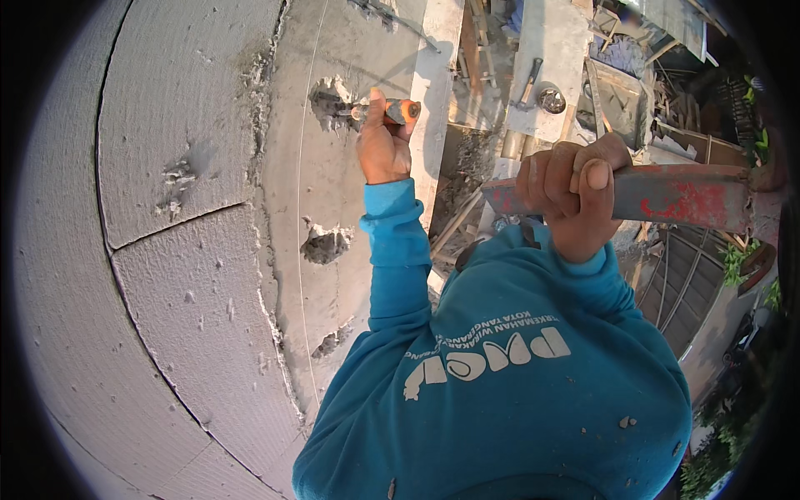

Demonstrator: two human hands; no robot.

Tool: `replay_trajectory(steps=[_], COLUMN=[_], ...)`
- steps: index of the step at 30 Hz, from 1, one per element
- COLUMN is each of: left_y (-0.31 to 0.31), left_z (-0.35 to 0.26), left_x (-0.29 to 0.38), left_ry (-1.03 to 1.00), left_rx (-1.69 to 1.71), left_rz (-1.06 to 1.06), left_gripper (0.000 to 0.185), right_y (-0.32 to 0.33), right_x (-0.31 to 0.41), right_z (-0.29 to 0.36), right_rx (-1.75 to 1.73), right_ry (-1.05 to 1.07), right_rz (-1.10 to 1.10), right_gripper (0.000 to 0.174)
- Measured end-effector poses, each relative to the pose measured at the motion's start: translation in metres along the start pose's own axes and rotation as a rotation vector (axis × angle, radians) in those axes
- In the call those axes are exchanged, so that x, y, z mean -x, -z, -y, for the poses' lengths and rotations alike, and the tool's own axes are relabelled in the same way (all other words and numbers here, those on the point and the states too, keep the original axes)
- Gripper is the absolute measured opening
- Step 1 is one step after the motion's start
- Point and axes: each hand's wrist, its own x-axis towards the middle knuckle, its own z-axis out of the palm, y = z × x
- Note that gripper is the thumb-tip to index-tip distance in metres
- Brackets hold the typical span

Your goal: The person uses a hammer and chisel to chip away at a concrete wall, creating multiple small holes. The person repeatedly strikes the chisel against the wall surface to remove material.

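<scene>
My left hand (384, 147) grips the orange and black handle of a screwdriver-like chisel (400, 111). Its tip points into a ragged chipped hole (331, 103) in the grey concrete band (340, 187). On the right, my right hand (578, 194) is closed around the worn red and grey handle of what looks like a hammer (681, 195). This tool is held up away from the concrete, and its head end falls near the dark picture rim. A second chipped hole (326, 242) lies nearer to me in the band, and a third hollow (331, 342) is partly beside my sleeve.
Pale lightweight blocks (187, 312) line the left, with a thin string line (301, 187) along the band. Across a gap, a ledge (550, 37) bears another hammer (531, 81) and a small round object (552, 100). Timber pieces (459, 222) and debris lie lower down.
</scene>
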Motion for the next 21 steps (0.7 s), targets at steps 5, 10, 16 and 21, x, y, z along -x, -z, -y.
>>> replay_trajectory(steps=[5, 10, 16, 21], left_y=[-0.001, -0.003, 0.005, 0.008], left_z=[0.001, 0.006, 0.006, 0.002], left_x=[0.000, -0.007, -0.008, -0.006], left_ry=[-0.003, 0.001, -0.020, -0.005], left_rx=[0.007, 0.016, -0.071, -0.069], left_rz=[-0.021, -0.011, -0.058, 0.015], left_gripper=[0.026, 0.026, 0.030, 0.033], right_y=[0.000, 0.028, 0.076, 0.034], right_x=[-0.002, 0.060, 0.086, 0.061], right_z=[-0.001, -0.074, -0.079, -0.059], right_rx=[0.039, 0.125, 0.516, 0.099], right_ry=[0.023, -0.299, -1.090, -0.491], right_rz=[0.075, -0.240, -0.135, -0.308], right_gripper=[0.027, 0.036, 0.020, 0.023])
